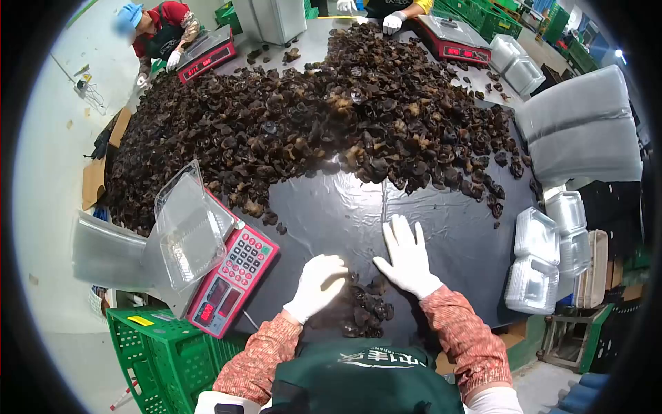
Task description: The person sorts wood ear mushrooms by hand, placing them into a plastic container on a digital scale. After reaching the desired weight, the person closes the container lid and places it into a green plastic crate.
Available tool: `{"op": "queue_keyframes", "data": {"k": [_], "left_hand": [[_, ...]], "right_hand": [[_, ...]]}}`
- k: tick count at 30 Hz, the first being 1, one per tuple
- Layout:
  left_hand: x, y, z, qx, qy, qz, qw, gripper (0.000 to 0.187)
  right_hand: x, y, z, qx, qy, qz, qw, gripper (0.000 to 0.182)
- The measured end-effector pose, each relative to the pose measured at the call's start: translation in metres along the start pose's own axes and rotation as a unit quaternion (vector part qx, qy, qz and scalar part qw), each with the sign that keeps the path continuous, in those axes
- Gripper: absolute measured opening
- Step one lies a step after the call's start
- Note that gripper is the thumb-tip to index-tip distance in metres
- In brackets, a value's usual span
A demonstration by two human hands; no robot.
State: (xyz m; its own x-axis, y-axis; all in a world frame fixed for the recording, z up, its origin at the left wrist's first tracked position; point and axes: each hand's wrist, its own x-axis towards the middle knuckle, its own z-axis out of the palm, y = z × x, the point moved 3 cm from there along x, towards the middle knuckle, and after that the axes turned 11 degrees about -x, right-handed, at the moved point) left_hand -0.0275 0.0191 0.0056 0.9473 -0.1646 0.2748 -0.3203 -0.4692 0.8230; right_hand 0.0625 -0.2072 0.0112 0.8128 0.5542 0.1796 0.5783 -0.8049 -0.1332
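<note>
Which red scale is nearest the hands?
The lower-left scale, left of the left hand; the upper-left scale and upper-right scale are across the table.

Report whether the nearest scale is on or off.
On: the scale shows glowing red digits on its display panel. The reading is too small to make out.

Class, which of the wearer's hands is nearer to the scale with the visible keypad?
Left. The left hand is just right of the scale, not touching it; the right hand is farther right, beyond the left one.
</note>
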Motion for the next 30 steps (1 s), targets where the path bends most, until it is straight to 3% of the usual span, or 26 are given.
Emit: {"op": "queue_keyframes", "data": {"k": [3,5,8,12,17,24,27,30], "left_hand": [[0.002,0.0,-0.002,-0.015,-0.006,-0.005,1.0,0.025],[0.001,0.0,0.0,-0.012,0.001,-0.005,1.0,0.025],[0.002,0.0,-0.001,-0.015,0.008,-0.015,1.0,0.025],[0.004,0.003,-0.003,-0.028,0.008,-0.018,0.999,0.024],[0.004,0.001,-0.004,-0.046,0.016,-0.013,0.999,0.025],[-0.002,-0.004,-0.001,-0.031,0.013,-0.011,0.999,0.025],[-0.004,-0.006,0.0,-0.032,0.009,-0.018,0.999,0.025],[0.0,-0.003,-0.002,-0.05,0.0,-0.022,0.999,0.025]], "right_hand": [[0.035,-0.009,0.013,-0.011,-0.035,-0.051,0.998,0.082],[0.062,-0.025,0.02,0.006,-0.009,-0.062,0.998,0.078],[0.092,-0.044,0.033,0.029,0.016,-0.156,0.987,0.062],[0.071,-0.025,0.027,0.085,0.055,-0.274,0.956,0.048],[-0.031,0.031,-0.027,0.079,-0.032,-0.218,0.972,0.038],[-0.239,0.035,-0.096,0.0,-0.156,-0.045,0.987,0.042],[-0.309,0.031,-0.106,-0.018,-0.194,-0.036,0.98,0.03],[-0.279,0.03,-0.113,-0.04,-0.078,0.031,0.996,0.028]]}}
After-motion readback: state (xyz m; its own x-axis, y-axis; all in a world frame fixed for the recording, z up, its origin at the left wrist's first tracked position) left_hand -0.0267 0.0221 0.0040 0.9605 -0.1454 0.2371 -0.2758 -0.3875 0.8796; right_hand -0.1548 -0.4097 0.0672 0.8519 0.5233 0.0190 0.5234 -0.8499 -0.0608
